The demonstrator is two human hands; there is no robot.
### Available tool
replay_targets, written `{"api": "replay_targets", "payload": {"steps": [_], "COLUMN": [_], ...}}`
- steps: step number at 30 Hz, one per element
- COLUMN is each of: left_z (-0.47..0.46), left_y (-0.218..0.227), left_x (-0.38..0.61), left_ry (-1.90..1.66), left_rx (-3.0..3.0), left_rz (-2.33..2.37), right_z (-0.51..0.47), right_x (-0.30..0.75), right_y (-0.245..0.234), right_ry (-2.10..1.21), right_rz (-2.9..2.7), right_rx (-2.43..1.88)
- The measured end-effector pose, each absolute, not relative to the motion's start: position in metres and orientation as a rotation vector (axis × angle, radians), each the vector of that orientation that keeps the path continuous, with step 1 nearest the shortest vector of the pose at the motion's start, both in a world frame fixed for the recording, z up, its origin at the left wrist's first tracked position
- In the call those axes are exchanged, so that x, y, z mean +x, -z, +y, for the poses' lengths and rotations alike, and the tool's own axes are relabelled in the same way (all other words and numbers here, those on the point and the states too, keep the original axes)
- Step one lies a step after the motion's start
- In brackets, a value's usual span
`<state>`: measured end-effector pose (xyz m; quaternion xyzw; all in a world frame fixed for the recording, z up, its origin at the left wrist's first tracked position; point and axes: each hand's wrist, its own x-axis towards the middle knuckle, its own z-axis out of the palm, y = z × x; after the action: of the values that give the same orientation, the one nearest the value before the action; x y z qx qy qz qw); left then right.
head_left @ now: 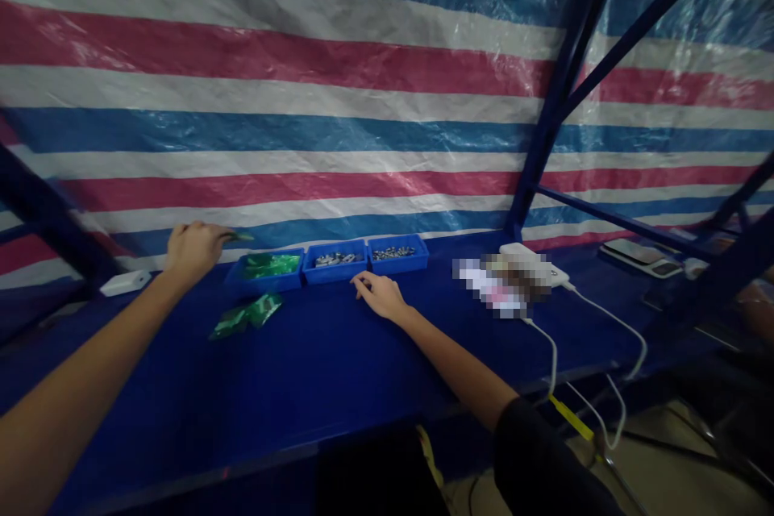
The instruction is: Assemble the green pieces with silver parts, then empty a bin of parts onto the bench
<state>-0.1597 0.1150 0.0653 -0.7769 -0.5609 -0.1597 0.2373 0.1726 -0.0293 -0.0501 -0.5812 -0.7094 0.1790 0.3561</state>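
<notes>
My left hand [194, 248] hovers left of the leftmost blue tray [235, 280], fingers closed on a small green piece [242, 237]. That tray holds green bags [272, 264]. Two more green bags [247, 314] lie on the blue table in front of it. My right hand [380, 294] rests on the table just in front of the middle blue tray [335, 272], fingers stretched out and holding nothing. The middle tray and the right blue tray [397, 261] hold several small metal parts.
A white device [533, 264] with white cables [605, 355] sits on the table to the right. A small white box [125, 283] lies at far left. A scale [644, 256] stands at far right. Blue frame bars [547, 121] and a striped tarp [302, 97] back the table.
</notes>
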Motion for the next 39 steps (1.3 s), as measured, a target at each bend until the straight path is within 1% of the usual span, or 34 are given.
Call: {"api": "replay_targets", "payload": {"steps": [5, 12, 19, 26, 30, 35, 37, 39], "left_z": [0.103, 0.117, 0.130, 0.139, 0.143, 0.146, 0.133, 0.107], "left_y": [-0.058, -0.035, -0.036, -0.026, -0.023, -0.034, -0.038, -0.039], "left_x": [-0.150, -0.170, -0.164, -0.151, -0.149, -0.145, -0.139, -0.130], "left_ry": [0.440, 0.240, 0.196, 0.039, 0.031, 0.031, 0.069, 0.178], "left_rx": [-2.054, -2.261, -2.337, -2.428, -2.439, -2.438, -2.429, -2.402], "left_rz": [-1.620, -1.593, -1.549, -1.564, -1.604, -1.683, -1.694, -1.652], "right_z": [-0.031, -0.027, -0.029, -0.031, -0.029, -0.026, -0.025, -0.024], "right_x": [0.171, 0.168, 0.167, 0.168, 0.169, 0.169, 0.170, 0.170], "right_y": [0.052, 0.056, 0.052, 0.048, 0.048, 0.051, 0.052, 0.053], "right_ry": [-0.494, -0.529, -0.563, -0.569, -0.551, -0.531, -0.520, -0.518], "right_rz": [-1.802, -1.811, -1.791, -1.786, -1.820, -1.821, -1.827, -1.836], "right_rx": [-1.517, -1.510, -1.511, -1.540, -1.536, -1.551, -1.558, -1.564]}}
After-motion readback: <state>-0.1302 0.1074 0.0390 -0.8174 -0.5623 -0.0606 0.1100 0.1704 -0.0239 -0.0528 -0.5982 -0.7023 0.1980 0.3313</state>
